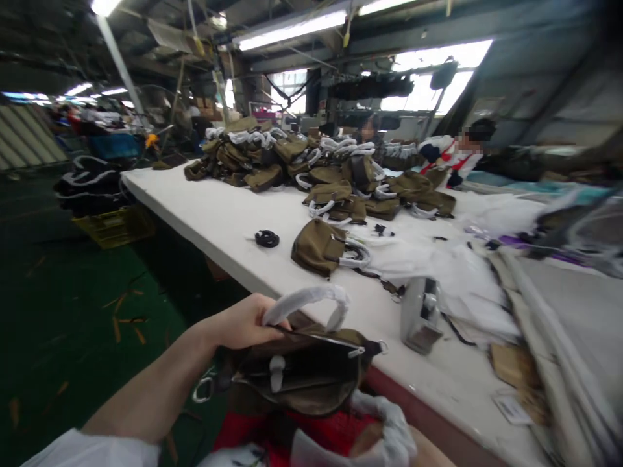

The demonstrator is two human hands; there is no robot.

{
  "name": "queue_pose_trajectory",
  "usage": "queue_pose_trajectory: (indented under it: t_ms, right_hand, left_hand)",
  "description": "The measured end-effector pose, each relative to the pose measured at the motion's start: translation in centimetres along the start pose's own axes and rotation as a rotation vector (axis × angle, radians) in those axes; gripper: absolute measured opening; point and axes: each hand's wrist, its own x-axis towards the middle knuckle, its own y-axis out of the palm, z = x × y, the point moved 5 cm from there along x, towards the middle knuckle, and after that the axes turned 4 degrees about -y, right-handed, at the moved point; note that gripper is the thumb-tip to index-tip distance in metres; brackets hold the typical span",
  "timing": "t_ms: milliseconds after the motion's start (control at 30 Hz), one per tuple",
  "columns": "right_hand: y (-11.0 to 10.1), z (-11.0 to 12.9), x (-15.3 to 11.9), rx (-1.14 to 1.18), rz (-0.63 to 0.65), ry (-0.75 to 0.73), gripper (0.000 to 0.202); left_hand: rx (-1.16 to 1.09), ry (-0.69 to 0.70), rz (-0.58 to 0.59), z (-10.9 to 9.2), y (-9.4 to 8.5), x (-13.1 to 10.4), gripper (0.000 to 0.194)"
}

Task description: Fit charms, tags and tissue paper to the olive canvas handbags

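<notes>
Below me, a dark olive handbag (311, 402) is tilted with its zipped top gaping, so its dark inside and a pale tab within show. Its two handles are wrapped in white material; one handle (311, 298) arches up at the far side, the other (389, 421) hangs toward me. My left hand (256, 321) is closed on the far rim, beside the base of the far handle. Of my right hand (367, 440), only a part shows low behind the near handle, and its fingers are hidden. A metal zip pull (357, 353) lies at the opening's right end.
A white-topped table (233, 240) carries a heap of olive bags (287, 155) and one nearer bag (316, 246). A black coil (267, 239), a grey box-like object (421, 318) and white sheeting (452, 279) lie on it. A co-worker (452, 152) is across the table. Left stands a yellow crate (114, 226).
</notes>
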Motion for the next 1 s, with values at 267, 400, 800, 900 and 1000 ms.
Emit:
queue_pose_trajectory:
  t_ms: [267, 400, 800, 900, 1000]
  right_hand:
    - [-3.0, 1.6, -2.7, 0.025, -0.217, 0.108, 0.05]
    - [-2.1, 0.5, -0.3, -0.017, -0.241, 0.134, 0.043]
    - [7.6, -11.1, 6.6, -0.708, 0.353, 0.305, 0.044]
    - [9.7, -11.8, 8.0, -0.709, 0.402, 0.305, 0.044]
    - [11.4, -12.1, 9.0, -0.765, 0.388, 0.359, 0.035]
  left_hand:
    - [0.098, -0.048, 0.264, 3.9, 4.7, 3.1, 0.018]
    - [0.048, 0.003, 0.316, 4.0, 6.6, 4.4, 0.024]
    - [0.153, -0.11, 0.059, 6.2, 9.6, 7.5, 0.023]
    - [0.153, -0.12, 0.056, 6.6, 9.7, 7.9, 0.024]
    - [0.135, -0.15, 0.075, 7.7, 9.9, 8.5, 0.025]
